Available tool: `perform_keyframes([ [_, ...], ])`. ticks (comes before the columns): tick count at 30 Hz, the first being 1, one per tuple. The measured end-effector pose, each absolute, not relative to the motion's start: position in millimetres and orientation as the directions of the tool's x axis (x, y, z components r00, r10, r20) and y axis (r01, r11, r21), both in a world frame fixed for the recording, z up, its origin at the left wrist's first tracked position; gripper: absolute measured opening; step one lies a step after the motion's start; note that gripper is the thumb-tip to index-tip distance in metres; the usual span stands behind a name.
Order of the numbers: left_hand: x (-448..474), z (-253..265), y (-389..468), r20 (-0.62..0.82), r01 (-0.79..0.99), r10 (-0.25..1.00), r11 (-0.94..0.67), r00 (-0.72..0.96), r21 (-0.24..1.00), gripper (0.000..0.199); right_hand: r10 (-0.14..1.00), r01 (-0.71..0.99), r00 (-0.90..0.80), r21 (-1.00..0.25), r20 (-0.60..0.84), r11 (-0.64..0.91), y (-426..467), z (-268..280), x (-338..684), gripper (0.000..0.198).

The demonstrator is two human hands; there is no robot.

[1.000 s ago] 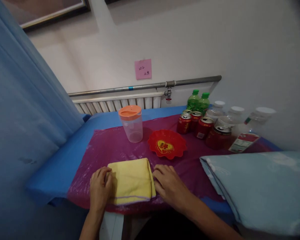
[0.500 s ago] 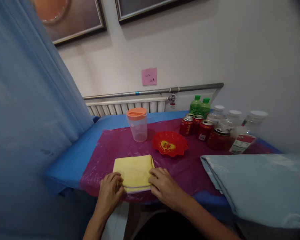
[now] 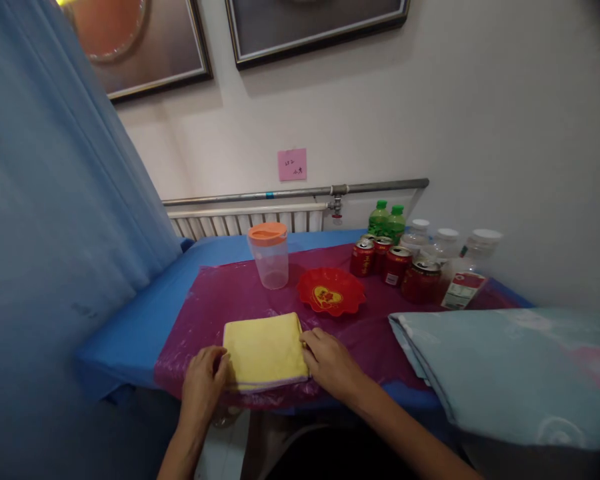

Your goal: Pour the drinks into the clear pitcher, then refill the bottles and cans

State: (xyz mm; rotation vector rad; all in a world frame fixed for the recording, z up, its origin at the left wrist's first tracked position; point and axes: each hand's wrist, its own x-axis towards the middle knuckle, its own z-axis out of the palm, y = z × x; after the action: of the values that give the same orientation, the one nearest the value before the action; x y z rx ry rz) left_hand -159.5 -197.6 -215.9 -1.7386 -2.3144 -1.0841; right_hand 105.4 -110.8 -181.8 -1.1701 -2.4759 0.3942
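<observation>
A folded yellow towel (image 3: 265, 350) lies flat near the front edge of the purple plastic sheet (image 3: 195, 317). At its left edge is my left hand (image 3: 203, 379), fingers loosely curved, with the thumb and index finger apart. My right hand (image 3: 333, 363) has its fingertips closed on the towel's right edge. Behind the towel stands a clear pitcher (image 3: 273, 267) with an orange lid. To the right of the pitcher sits a red scalloped plate (image 3: 353, 293) with a yellow heart print.
Several red cans (image 3: 363, 259), green-capped bottles (image 3: 379, 219) and white-capped clear bottles (image 3: 463, 283) crowd the back right. A folded light-blue cloth (image 3: 500, 373) covers the right front. A blue curtain (image 3: 55, 233) hangs at left; a radiator (image 3: 240, 220) is behind the table.
My left hand has drawn slightly left, off the towel's front left corner to its side. My right hand stays at the right edge. The towel's front edge looks straighter. The view has tilted up slightly.
</observation>
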Motion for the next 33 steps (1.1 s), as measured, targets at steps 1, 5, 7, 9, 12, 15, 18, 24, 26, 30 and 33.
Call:
perform_keyframes([
  [1,-157.6,-216.3,-193.9,0.431,0.865,0.826,0.127,-0.363,0.485,0.03,0.782,0.68,-0.585,-0.395,0.214,0.617,-107.4,-181.3,101.7,0.02],
  [5,-147.0,-216.5,-175.3,0.432,0.888,0.828,0.159,-0.358,0.432,0.035,0.752,0.654,-0.612,-0.377,0.246,0.656,-98.4,-181.4,88.7,0.024],
  [7,-142.0,-217.4,-165.8,0.414,0.897,0.84,0.176,-0.351,0.405,0.036,0.74,0.645,-0.627,-0.371,0.243,0.668,-96.1,-184.7,86.4,0.028],
  [9,-137.9,-219.9,-158.5,0.39,0.904,0.852,0.199,-0.35,0.378,0.036,0.752,0.659,-0.618,-0.371,0.229,0.654,-94.6,-190.4,87.6,0.035],
  [12,-134.1,-225.6,-154.1,0.359,0.907,0.859,0.241,-0.365,0.346,0.039,0.782,0.69,-0.587,-0.376,0.21,0.619,-93.7,-199.2,92.2,0.043],
  [15,-132.8,-229.9,-155.1,0.343,0.907,0.863,0.258,-0.37,0.332,0.041,0.791,0.7,-0.577,-0.377,0.203,0.607,-94.6,-203.3,95.1,0.044],
  [18,-133.1,-232.0,-156.3,0.333,0.904,0.865,0.263,-0.375,0.337,0.044,0.799,0.712,-0.565,-0.368,0.206,0.598,-96.2,-203.1,95.9,0.043],
  [24,-142.9,-238.2,-151.7,0.313,0.896,0.87,0.264,-0.381,0.357,0.054,0.793,0.711,-0.556,-0.351,0.248,0.609,-97.8,-202.5,97.8,0.039],
  [26,-148.2,-240.0,-150.9,0.301,0.899,0.878,0.261,-0.373,0.353,0.055,0.791,0.707,-0.553,-0.356,0.262,0.611,-98.6,-203.4,97.2,0.038],
  [30,-154.0,-240.7,-152.7,0.285,0.902,0.883,0.272,-0.372,0.335,0.053,0.787,0.692,-0.554,-0.375,0.273,0.617,-99.8,-206.0,93.9,0.036],
  [33,-152.6,-239.4,-154.5,0.276,0.9,0.881,0.289,-0.384,0.327,0.055,0.783,0.683,-0.56,-0.384,0.272,0.622,-99.7,-206.9,92.5,0.035],
])
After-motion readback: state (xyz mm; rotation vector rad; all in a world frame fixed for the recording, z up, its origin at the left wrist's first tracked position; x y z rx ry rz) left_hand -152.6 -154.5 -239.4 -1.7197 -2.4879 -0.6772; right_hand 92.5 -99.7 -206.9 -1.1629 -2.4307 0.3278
